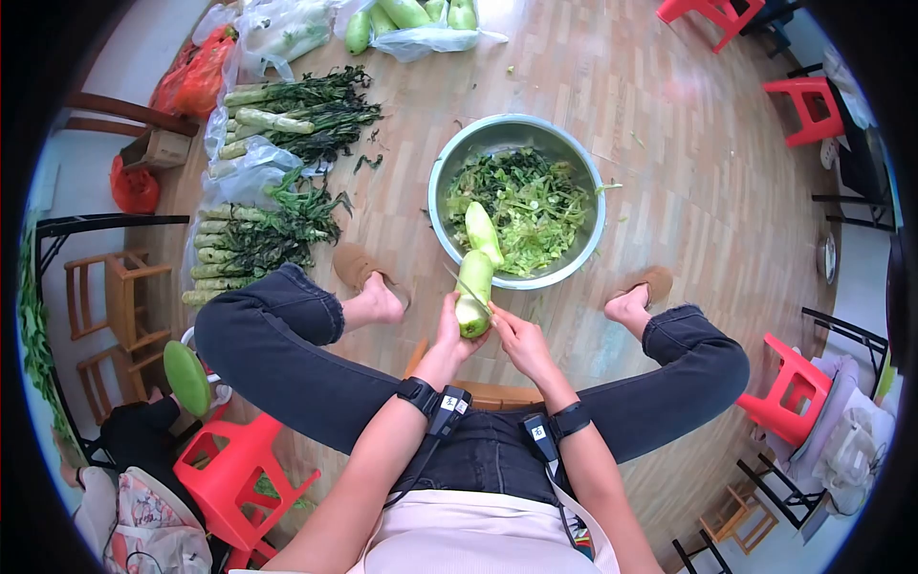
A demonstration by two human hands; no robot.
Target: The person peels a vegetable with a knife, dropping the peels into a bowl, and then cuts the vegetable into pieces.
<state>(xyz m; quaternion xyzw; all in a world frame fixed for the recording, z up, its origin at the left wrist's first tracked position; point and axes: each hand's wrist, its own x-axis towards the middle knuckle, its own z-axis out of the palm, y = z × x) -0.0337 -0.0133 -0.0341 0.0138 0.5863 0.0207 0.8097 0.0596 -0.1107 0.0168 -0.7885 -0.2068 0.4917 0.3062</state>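
Note:
My left hand [449, 326] is wrapped round the near end of a pale green gourd [474, 279] from the left side. Its round green base points towards me. Just beyond the far end, a lighter green gourd section [483, 232] overlaps the near rim of the bowl in this view. My right hand [521, 340] is closed beside the gourd's base, with a thin-bladed tool [464, 282] that slants across the gourd's upper side; I cannot tell its exact kind. Straight ahead, a big metal bowl [595, 225] on the floor holds chopped leafy greens [535, 206].
Bundles of leafy stalks [273, 120] lie on plastic to the left, with more stalks [234, 244] nearer. A plastic bag of gourds [411, 24] is at the back. Red stools [229, 474] stand around, and a person in dark trousers [143, 435] sits at lower left.

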